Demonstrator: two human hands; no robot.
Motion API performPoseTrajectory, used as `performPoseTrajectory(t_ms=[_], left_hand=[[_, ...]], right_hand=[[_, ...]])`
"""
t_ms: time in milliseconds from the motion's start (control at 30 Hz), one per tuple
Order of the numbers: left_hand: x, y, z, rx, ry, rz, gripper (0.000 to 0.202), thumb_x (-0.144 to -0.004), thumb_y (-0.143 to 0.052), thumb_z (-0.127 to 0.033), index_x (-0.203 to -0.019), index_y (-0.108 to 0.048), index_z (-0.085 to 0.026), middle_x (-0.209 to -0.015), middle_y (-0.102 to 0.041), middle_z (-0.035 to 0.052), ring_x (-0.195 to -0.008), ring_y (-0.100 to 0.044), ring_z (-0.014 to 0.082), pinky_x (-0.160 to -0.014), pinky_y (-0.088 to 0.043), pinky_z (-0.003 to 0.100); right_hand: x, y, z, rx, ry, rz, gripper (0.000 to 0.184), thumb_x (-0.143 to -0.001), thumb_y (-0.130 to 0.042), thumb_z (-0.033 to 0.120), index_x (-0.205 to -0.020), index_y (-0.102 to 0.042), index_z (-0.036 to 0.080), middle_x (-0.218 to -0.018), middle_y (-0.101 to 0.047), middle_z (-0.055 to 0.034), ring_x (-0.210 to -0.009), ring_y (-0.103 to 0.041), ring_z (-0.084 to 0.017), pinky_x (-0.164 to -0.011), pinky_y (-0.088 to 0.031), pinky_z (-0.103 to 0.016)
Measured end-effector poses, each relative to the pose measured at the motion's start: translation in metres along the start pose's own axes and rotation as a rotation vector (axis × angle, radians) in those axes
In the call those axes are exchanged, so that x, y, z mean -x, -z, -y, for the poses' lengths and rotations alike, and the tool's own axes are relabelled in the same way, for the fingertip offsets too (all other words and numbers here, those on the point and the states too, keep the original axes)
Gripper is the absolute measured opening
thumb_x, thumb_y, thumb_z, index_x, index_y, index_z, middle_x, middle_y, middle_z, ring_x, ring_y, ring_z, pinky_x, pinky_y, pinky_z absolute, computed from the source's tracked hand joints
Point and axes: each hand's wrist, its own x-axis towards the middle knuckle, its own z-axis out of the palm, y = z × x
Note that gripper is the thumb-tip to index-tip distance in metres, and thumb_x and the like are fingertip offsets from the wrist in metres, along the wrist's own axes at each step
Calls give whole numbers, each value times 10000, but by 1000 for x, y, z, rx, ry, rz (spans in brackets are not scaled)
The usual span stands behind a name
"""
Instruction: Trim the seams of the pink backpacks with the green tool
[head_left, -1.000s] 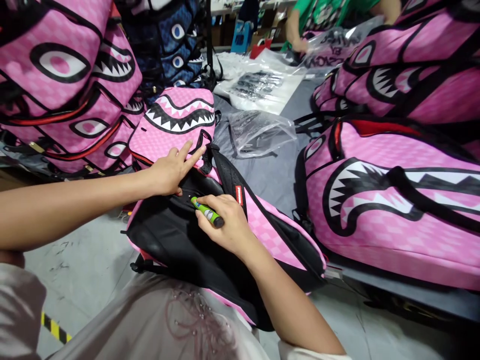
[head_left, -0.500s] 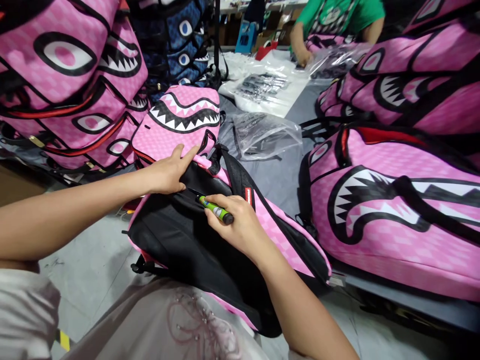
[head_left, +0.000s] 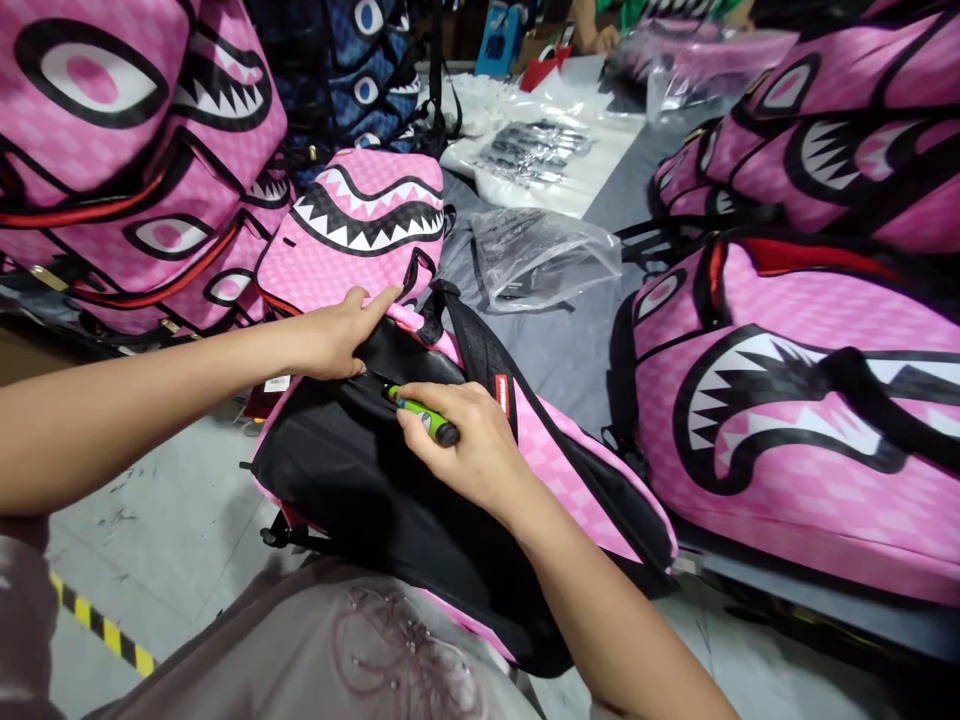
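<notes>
A pink and black backpack [head_left: 450, 520] rests on its front before me, black back panel up, partly over my lap. My right hand [head_left: 469, 445] is closed around a green marker pen [head_left: 421, 415] with a black end. The pen's dark tip meets the black panel near its upper seam. My left hand [head_left: 341, 335] presses on the upper part of the panel, its thumb and fingers spread apart, close to the pen tip. Just beyond lies a small pink bag [head_left: 360, 225] printed with a toothed mouth.
Pink bags [head_left: 90, 80] are stacked at the left, with blue bags [head_left: 360, 85] behind. A large pink bag [head_left: 795, 400] lies at the right under more pink ones. Clear plastic bags [head_left: 544, 260] lie on the grey table [head_left: 517, 345]. A co-worker's hand [head_left: 596, 40] shows at the back.
The view has shifted slightly, with the co-worker now mostly out of the top of the picture. Both hands stay at the same part of the backpack, and the pen has barely moved.
</notes>
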Motion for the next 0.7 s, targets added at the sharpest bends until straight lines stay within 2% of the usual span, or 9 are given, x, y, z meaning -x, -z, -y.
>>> performPoseTrajectory(t_ms=[100, 233, 367, 533, 700], left_hand=[[0, 0, 3, 19, -14, 13, 1119, -830, -644, -285, -1572, 192, -314, -1541, -302, 164, -1114, -668, 231, -899, -534, 303], [3, -1, 2, 13, 1, -8, 1087, -843, -636, -248, -1582, 161, -276, -1511, -332, 170, -1111, -670, 235, -888, -530, 296], [3, -1, -2, 19, -1, -13, 1081, -851, -641, -211, -1585, 149, -271, -1542, -299, 181, -1177, -649, 252, -913, -518, 295], [0, -2, -3, 7, 12, -10, 1096, -846, -648, -193, -1583, 159, -284, -1561, -286, 181, -1167, -652, 249, -895, -515, 288], [-5, -11, 3, -14, -1, -59, 1130, -827, -647, -222, -1573, 194, -329, -1563, -288, 164, -1113, -672, 250, -844, -521, 297]], right_hand=[[-6, -2, -2, -28, -31, 25, 201, -908, -658, 244, -1094, -710, 189, -973, -794, -19, -824, -716, -189, -800, -458, -322], [-14, -8, -2, -26, -58, 62, 177, -901, -682, 245, -1068, -710, 190, -940, -791, -15, -772, -694, -185, -768, -472, -310], [-18, -15, -3, -70, -39, 57, 206, -898, -691, 209, -1102, -722, 203, -1012, -801, -9, -822, -725, -175, -811, -488, -299], [-18, -17, -4, -33, -38, 29, 226, -890, -690, 199, -1111, -738, 204, -1012, -804, -27, -856, -744, -198, -845, -509, -314], [-17, -19, -3, -33, -33, 9, 226, -880, -690, 196, -1098, -749, 211, -988, -808, -23, -831, -751, -196, -815, -530, -306]])
